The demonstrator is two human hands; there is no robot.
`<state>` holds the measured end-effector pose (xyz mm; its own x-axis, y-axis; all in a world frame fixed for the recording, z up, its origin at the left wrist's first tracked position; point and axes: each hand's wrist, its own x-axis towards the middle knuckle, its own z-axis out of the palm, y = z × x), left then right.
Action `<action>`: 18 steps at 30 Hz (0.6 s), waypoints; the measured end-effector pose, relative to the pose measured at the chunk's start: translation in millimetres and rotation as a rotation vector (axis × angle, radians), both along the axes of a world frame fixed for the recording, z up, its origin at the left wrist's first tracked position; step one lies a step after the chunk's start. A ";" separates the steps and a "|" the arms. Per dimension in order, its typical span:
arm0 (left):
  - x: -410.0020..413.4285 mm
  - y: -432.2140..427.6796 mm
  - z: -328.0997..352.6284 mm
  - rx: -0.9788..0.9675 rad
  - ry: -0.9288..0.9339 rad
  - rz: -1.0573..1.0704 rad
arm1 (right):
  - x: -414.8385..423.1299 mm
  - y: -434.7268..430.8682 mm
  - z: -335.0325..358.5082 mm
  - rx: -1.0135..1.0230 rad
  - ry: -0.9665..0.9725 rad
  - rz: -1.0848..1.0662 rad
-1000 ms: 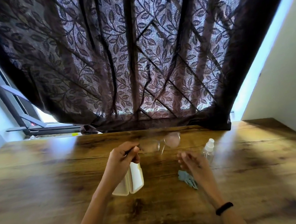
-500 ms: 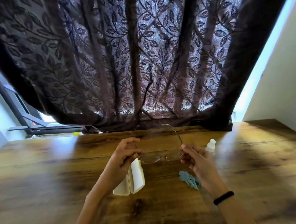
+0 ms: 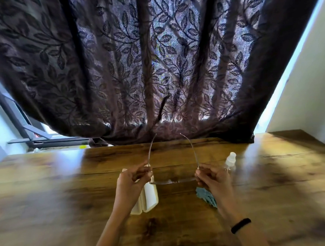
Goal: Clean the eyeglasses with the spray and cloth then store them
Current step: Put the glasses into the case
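Head view: eyeglasses (image 3: 173,181), temples unfolded and pointing away, held above the table (image 3: 67,184). Left hand (image 3: 131,184) and right hand (image 3: 211,178) each pinch a frame corner. Spray bottle (image 3: 230,160) and cloth (image 3: 207,195) lie near the right hand. Advised: grip the frame only, fingers off the lenses, one hand freed for spraying.

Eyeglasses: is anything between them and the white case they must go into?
Nothing visible. The left hand and right hand hold the eyeglasses; the white case lies close by, partly behind the left hand.
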<state>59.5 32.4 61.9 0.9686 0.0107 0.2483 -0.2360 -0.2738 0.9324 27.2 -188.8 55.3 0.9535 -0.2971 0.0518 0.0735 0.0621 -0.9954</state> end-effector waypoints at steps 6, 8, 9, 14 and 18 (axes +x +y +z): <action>-3.6 -3.6 -2.5 0.101 -0.057 0.051 | 5.1 -0.6 -1.8 -0.314 -0.022 -0.017; -3.8 -3.9 -3.3 0.116 -0.086 0.062 | 5.9 -0.2 -2.3 -0.394 -0.022 -0.033; -3.9 -3.8 -3.8 0.124 -0.101 0.068 | 6.0 0.1 -3.0 -0.440 -0.020 -0.036; -3.4 -2.6 -3.4 0.151 -0.131 0.072 | 5.1 3.4 -6.9 -0.588 0.030 0.041; -3.6 1.3 -3.2 0.191 -0.136 0.042 | 5.2 4.5 -6.0 -0.573 0.018 0.047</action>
